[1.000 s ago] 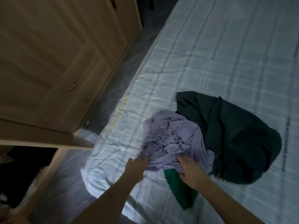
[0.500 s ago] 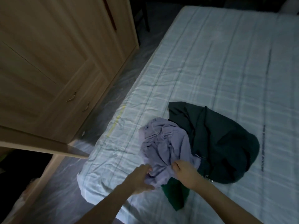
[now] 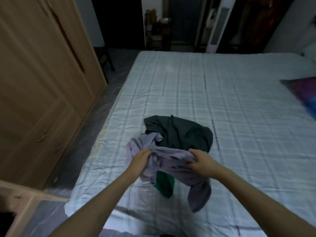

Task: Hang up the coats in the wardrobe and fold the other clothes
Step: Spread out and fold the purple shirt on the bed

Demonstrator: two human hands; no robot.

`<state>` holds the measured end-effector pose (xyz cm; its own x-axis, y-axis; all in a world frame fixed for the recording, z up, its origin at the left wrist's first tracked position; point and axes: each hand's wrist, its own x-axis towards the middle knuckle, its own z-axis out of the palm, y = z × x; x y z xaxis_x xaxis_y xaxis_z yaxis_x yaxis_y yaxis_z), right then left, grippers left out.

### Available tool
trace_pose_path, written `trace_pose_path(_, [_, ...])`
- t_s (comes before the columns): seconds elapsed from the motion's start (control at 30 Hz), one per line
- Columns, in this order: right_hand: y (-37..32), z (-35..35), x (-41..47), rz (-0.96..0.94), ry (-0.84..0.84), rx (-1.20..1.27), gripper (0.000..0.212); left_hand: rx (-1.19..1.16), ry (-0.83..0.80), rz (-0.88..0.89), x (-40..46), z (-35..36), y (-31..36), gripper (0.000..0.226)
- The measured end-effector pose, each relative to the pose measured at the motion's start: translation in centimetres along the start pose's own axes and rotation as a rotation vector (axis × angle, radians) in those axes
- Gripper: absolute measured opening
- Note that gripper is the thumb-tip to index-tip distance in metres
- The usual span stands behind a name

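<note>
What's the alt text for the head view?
Both hands, left hand and right hand, grip a lilac garment lifted over a checked bed; a dark green garment lies behind it, a wooden wardrobe stands left.

garments: 3, perhaps (image 3: pixel 171 161) | hands: 2 (image 3: pixel 142 159) | wardrobe: 1 (image 3: pixel 42 82) | bed: 1 (image 3: pixel 239 117)

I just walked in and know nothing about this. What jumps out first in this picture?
Two bare hands, the left hand and the right hand, grip a crumpled lavender garment and hold it just above the near part of a pale checked bed. Right behind it lies a dark green garment, with a brighter green cloth peeking out underneath. A wooden wardrobe stands along the left.
</note>
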<state>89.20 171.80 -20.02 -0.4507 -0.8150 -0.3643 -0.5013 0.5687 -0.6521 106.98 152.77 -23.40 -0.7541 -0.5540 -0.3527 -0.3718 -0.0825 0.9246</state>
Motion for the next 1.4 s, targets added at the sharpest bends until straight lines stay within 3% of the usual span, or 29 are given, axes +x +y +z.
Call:
trace_pose_path(0.07, [1.0,-1.0,-2.7,0.044,0.139,-0.029,0.015,0.206,-0.134,0.141,-1.3,-0.9,1.7,0.027])
trace_pose_path(0.13, [2.0,-2.5,-5.4,0.065,0.271,-0.055,0.013,0.574,-0.235,0.255,-2.6,-1.5,3.1,0.035])
trace_pose_path(0.2, [2.7,-3.9,-8.0,0.08,0.342,-0.133,0.014,1.062,-0.257,0.331,-3.3,-1.6,4.5,0.034])
trace_pose_path(0.27, [3.1,-5.2,-10.1,0.109,0.365,-0.273,0.018,1.267,-0.237,0.328,-3.4,-0.8,6.1,0.02])
trace_pose_path(0.33, [3.9,-6.8,-11.8,0.115,0.405,-0.378,0.021,1.011,-0.13,0.268,-3.6,1.0,8.3,0.01])
trace_pose_path(0.43, [6.0,-9.5,-13.9,0.166,0.49,-0.408,0.02,0.356,-0.049,0.056,-3.4,4.3,11.5,0.024])
trace_pose_path(0.6, [11.9,-12.9,-15.8,0.356,0.481,-0.462,0.005,0.059,-0.233,-0.055,-2.1,10.6,15.1,0.025])
trace_pose_path(0.7, [16.1,-15.5,-15.7,0.393,0.44,-0.317,0.013,-0.06,-0.278,-0.098,0.0,15.4,16.3,0.03])
trace_pose_path(0.83, [21.1,-21.6,-16.4,0.35,0.123,-0.031,0.037,-0.041,-0.146,-0.125,3.9,21.2,18.5,0.027])
trace_pose_path(0.93, [24.9,-27.4,-17.9,0.367,-0.131,-0.201,0.036,0.235,-0.215,-0.052,5.8,24.3,20.3,0.03])
trace_pose_path(1.0, [27.8,-30.5,-18.4,0.405,-0.233,-0.33,0.022,0.39,-0.401,-0.056,6.6,26.0,21.5,0.03])
trace_pose_path(1.07, [31.6,-32.3,-18.1,0.449,-0.303,-0.433,0.019,0.426,-0.723,-0.189,7.3,28.0,21.7,0.036])
trace_pose_path(1.13, [35.6,-32.7,-17.6,0.461,-0.382,-0.421,0.017,0.57,-1.011,-0.333,8.0,30.0,20.8,0.045])
trace_pose_path(1.17, [37.2,-32.6,-17.5,0.456,-0.41,-0.356,0.018,0.7,-1.056,-0.388,8.7,31.0,20.1,0.052])
trace_pose_path(1.2, [38.1,-32.6,-17.6,0.454,-0.429,-0.26,0.019,0.829,-1.017,-0.44,9.6,31.8,19.7,0.058])
trace_pose_path(1.27, [39.1,-33.4,-17.2,0.471,-0.428,-0.066,0.02,1.064,-0.747,-0.498,12.0,32.5,19.8,0.06])
trace_pose_path(1.33, [39.5,-35.6,-15.5,0.496,-0.445,0.054,0.029,1.17,-0.48,-0.559,14.5,32.9,20.8,0.059])
trace_pose_path(1.4, [40.0,-38.4,-12.9,0.506,-0.494,0.072,0.026,1.235,-0.374,-0.594,17.1,33.6,23.1,0.055])
